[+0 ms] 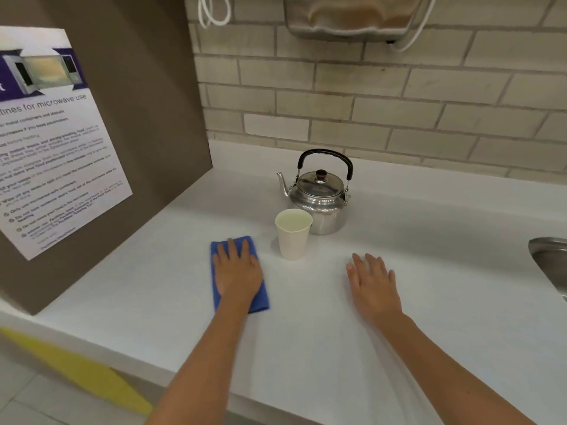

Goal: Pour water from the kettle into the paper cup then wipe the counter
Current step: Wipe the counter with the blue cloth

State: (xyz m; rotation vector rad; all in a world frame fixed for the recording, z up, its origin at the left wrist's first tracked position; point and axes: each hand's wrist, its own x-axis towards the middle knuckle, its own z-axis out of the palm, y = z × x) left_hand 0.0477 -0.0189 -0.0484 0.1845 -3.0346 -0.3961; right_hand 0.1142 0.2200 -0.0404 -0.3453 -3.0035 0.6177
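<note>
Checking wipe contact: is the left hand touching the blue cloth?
Touching. The head view shows the left hand pressed flat on the blue cloth, palm and fingers covering its middle on the counter.

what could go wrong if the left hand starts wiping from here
The cup stands just right of the cloth under the left hand and looks full, so a sideways sweep could tip it. The kettle sits right behind the cup, so a nudged cup has little room.
</note>
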